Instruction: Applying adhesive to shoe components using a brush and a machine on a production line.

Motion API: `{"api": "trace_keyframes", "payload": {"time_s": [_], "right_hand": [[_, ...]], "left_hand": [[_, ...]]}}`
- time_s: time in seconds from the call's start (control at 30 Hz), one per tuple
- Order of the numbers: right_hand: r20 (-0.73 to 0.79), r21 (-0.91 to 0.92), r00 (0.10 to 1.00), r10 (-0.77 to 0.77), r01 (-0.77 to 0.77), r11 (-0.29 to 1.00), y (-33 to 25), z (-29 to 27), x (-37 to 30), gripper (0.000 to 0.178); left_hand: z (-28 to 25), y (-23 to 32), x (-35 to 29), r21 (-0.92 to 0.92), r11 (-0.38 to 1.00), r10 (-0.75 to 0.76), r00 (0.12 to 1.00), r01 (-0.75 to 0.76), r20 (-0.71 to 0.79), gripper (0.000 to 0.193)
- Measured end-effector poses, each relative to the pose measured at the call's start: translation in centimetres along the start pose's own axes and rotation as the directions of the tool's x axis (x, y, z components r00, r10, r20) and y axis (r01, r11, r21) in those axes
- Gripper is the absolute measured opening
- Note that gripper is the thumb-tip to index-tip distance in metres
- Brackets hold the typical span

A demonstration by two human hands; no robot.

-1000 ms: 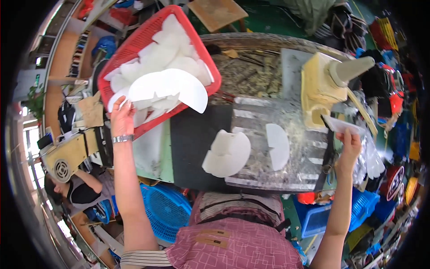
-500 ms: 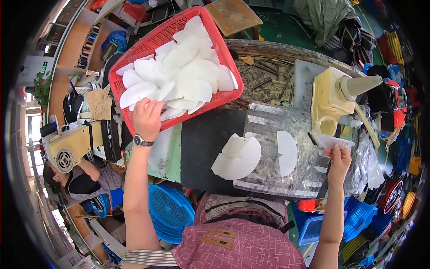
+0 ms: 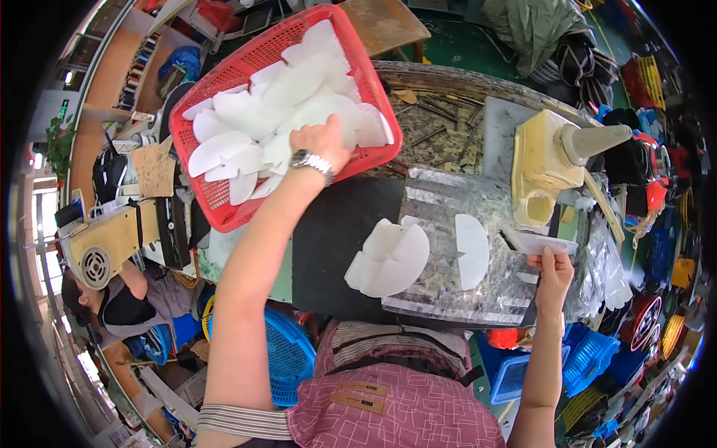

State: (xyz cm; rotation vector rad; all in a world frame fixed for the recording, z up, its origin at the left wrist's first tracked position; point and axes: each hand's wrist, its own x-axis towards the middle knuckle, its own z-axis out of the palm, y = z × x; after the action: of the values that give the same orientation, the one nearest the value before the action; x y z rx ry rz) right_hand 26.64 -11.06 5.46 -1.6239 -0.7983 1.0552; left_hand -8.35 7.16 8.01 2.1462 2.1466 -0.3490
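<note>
My left hand [image 3: 323, 145], wearing a metal watch, reaches into a red plastic basket [image 3: 390, 142] piled with white rounded cut pieces [image 3: 243, 112]. Its thumb stands apart from the bent fingers, which touch the pile; the fingertips are partly hidden. Near the table's right end, my right hand [image 3: 553, 278] grips a brush [image 3: 532, 243] with a flat pale handle and dark bristles. A notched white half-round piece [image 3: 472, 252] lies on a smeared grey board [image 3: 441, 287]. Several overlapping white pieces [image 3: 392, 257] sit left of it, partly on a black mat [image 3: 328, 250].
A yellowed plastic container [image 3: 549, 164] with a cone-shaped spout stands behind my right hand, beside clear plastic bags [image 3: 597, 269]. A wooden stool [image 3: 385, 26] is beyond the table. Blue baskets [image 3: 280, 347] are below its front edge. Another person [image 3: 134, 291] sits at the left.
My left hand has moved from the basket's near left side rightward over the pile. The right hand and brush stay nearly in place, the brush tilting slightly. The whole view has shifted a little.
</note>
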Motion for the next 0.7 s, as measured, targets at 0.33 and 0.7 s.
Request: {"api": "trace_keyframes", "payload": {"time_s": [0.33, 0.7], "right_hand": [[-0.189, -0.119, 0.978, -0.084, 0.062, 0.991, 1.1, -4.3, 2.1, 0.014], [-0.032, 0.126, 0.999, -0.037, 0.041, 0.991, 2.1, -5.6, 5.2, 0.015]], "left_hand": [[-8.7, 1.6, -9.6, -0.733, 0.587, 0.127, 0.932, -0.346, -0.338, 0.025], [8.8, 17.2, -7.4, -0.377, 0.474, 0.857, 0.516, -0.796, -0.012, 0.02]]}}
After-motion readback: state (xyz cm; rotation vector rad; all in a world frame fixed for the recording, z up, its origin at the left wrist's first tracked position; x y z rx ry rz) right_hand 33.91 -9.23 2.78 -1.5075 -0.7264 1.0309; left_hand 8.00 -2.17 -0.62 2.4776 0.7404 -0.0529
